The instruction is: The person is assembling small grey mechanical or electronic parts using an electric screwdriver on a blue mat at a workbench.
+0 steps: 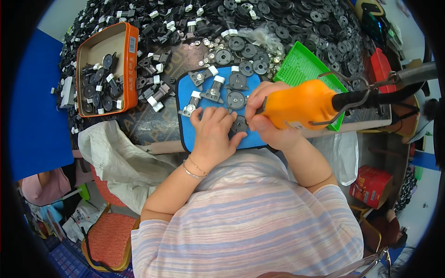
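My right hand (274, 132) is wrapped round an orange power screwdriver (299, 105) that hangs from a spring and cable. Its tip is hidden by the fingers. On a blue mat (187, 134) with a black border, my left hand (212, 134) has its thumb and forefinger about the edge of the nearest black wheel assembly (239, 124). The other left fingers lie beside a bracket with a white block (191, 105). Two more wheel assemblies (237, 99) stand in a column beyond the gripped one. Further white-tipped brackets (214, 90) lie left of them.
An orange-rimmed tin (131, 69) of finished-looking wheel parts stands at the left. Heaped black brackets (153, 34) and black discs (320, 18) cover the far table. Small metal pieces (212, 45) lie beyond the mat. A green perforated basket (301, 62) sits at the right.
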A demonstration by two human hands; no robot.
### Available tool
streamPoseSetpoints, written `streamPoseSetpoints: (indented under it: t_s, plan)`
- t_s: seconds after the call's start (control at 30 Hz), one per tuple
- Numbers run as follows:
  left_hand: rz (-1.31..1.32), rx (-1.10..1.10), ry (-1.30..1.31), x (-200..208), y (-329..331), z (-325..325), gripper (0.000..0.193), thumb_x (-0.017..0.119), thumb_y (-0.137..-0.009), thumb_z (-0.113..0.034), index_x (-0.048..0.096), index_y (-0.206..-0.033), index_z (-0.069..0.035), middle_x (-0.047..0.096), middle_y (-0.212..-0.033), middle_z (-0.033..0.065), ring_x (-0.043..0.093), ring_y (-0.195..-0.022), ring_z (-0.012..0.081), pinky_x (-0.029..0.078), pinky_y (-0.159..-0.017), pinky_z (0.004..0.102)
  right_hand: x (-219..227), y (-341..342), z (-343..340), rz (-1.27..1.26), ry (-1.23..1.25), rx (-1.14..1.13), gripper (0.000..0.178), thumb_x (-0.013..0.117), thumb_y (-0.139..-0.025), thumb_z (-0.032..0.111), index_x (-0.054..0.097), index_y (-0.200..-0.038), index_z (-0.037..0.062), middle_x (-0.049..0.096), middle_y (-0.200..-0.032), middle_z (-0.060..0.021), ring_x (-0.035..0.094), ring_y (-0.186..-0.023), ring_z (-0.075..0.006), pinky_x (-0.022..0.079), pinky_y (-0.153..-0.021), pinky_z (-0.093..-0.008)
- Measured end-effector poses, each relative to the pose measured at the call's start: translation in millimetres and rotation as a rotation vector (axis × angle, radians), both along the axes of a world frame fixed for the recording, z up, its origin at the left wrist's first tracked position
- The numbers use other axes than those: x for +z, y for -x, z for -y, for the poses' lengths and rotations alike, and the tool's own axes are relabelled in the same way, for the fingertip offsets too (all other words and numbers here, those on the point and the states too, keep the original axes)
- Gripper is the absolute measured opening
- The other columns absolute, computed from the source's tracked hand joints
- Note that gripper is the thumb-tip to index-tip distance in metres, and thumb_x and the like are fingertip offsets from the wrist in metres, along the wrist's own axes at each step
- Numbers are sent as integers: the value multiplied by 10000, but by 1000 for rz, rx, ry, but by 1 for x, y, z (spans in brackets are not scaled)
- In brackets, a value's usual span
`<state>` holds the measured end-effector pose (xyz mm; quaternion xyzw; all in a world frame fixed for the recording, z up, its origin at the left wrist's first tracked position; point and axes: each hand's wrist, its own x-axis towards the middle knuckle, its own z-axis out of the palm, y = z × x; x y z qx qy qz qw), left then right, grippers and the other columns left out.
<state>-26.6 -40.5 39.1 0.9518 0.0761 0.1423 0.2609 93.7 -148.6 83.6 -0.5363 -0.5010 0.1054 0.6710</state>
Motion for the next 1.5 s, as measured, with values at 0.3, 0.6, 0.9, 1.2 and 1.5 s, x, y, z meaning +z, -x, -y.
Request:
streamPoseSetpoints:
  t_s: [0.3, 0.6, 0.9, 1.2, 1.5]
  plan:
    - [-12, 2, 12, 2, 2, 2, 411, 757, -642, -278, 651, -977, -67, 550, -910, 29, 492, -963, 214, 226, -944, 481, 2, -12, 1, -379, -90, 266, 378, 745, -763, 180, 515, -997, -9, 551, -850, -133, 549, -592, -141, 464, -494, -231]
    - [-47, -10, -108, 8, 3, 7, 461, 744, -668, -303, 632, -1047, -67, 548, -979, 38, 482, -995, 218, 210, -967, 490, 25, -55, 75, -311, -279, -41, 469, 649, -823, 387, 482, -1091, 41, 489, -914, -99, 493, -614, -155, 400, -572, -288]
    - [35, -247, -72, 13, -33, 42, 315, 726, -677, -205, 658, -977, -134, 542, -1024, 37, 476, -1061, 232, 232, -976, 508, -4, -37, 94, -328, -189, -167, 492, 699, -793, 377, 497, -1058, 14, 522, -908, -126, 539, -624, -172, 448, -578, -286]
    - [42, -382, -280, -7, -70, 69, 63, 551, -739, -105, 610, -758, -115, 579, -819, 21, 507, -902, 191, 276, -976, 489, 0, -42, 106, -330, -361, -257, 433, 715, -788, 260, 512, -1029, -38, 560, -865, -151, 562, -606, -186, 459, -535, -257]
    - [-36, -456, -339, -1, -74, 71, 75, 541, -759, -99, 593, -812, -115, 585, -784, 20, 532, -872, 191, 297, -967, 480, -2, -40, 121, -345, -377, -264, 453, 723, -780, 256, 507, -1048, -39, 552, -896, -161, 561, -623, -187, 465, -537, -255]
